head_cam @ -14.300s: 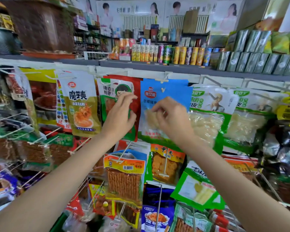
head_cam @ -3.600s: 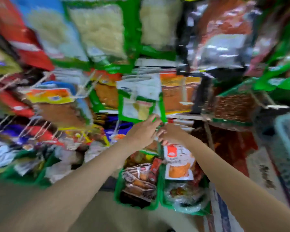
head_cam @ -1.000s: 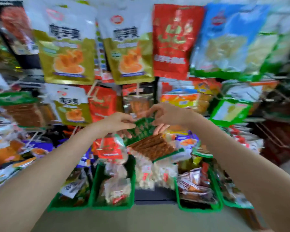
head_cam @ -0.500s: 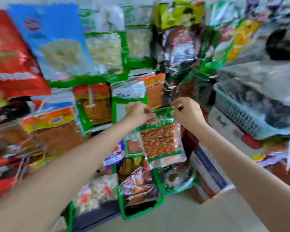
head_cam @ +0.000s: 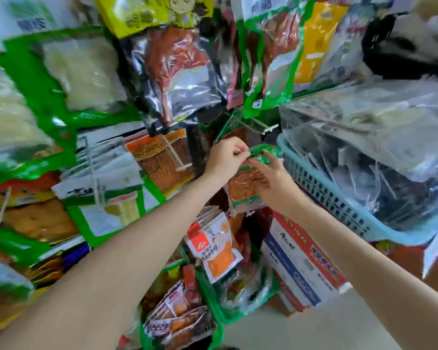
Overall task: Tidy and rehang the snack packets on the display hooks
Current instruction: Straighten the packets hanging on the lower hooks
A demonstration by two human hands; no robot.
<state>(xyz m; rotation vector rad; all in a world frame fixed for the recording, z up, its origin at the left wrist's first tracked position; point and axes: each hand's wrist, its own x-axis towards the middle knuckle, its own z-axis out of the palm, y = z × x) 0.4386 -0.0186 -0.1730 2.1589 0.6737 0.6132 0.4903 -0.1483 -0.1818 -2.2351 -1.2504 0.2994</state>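
Item 1, snack packet (head_cam: 248,184): green header, clear window showing reddish-brown strips. I see it in the middle of the rack front, below an empty white display hook (head_cam: 259,126) and just left of a pale blue basket (head_cam: 339,203).

Item 2, left hand (head_cam: 224,159): fingers curled, thumb and fingertips pinching the packet's green top edge at its left corner.

Item 3, right hand (head_cam: 273,180): laid over the packet's right side, fingers partly curled round the header and upper window; I read it as a loose grip.

Item 4, surroundings: a hanging green-bordered packet of pale noodles (head_cam: 81,72) at upper left; a silver-and-red foil packet (head_cam: 177,72) above the hands; an orange packet (head_cam: 159,157) on its peg to the left; a white-and-orange packet (head_cam: 214,248) below; green floor bins (head_cam: 210,296) with loose packets; a red-and-blue carton (head_cam: 301,258) at lower right.
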